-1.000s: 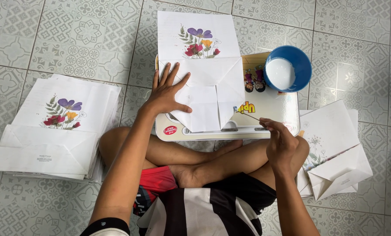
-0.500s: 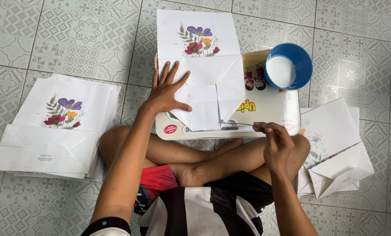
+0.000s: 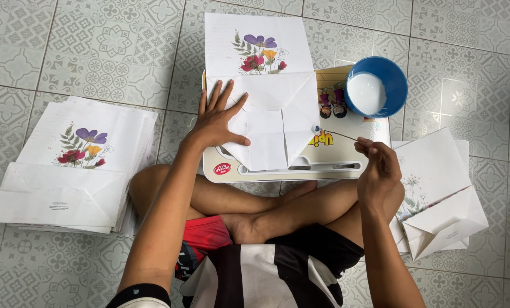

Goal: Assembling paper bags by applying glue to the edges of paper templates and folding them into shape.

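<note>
Head view, looking straight down at a patterned tile floor (image 3: 95, 51). At the left edge of the frame a stack of white paper bags (image 3: 72, 171) printed with flowers is seen lying flat, well apart from the hands. Right of it, at centre, the left hand (image 3: 221, 120) is pressed palm-down with fingers spread on a partly folded paper bag (image 3: 266, 108); nothing is clasped, the paper is only held flat. This bag is laid across a small cream lap tray (image 3: 300, 168) that is set on the floor just above the crossed legs, its flower print at upper centre of the frame and its folded flaps toward the person. Right of centre, a thin stick (image 3: 337, 135) is pinched between the fingertips of the right hand (image 3: 380, 171), the hand closed around its near end; the far end is pointed at the right edge of the folded flaps. Whether the tip touches the paper cannot be told. At upper right a blue bowl (image 3: 400, 80) holding white liquid is seated on the tray's far corner. At the right edge a second pile of folded bags (image 3: 443, 205) is seen beside the knee.
</note>
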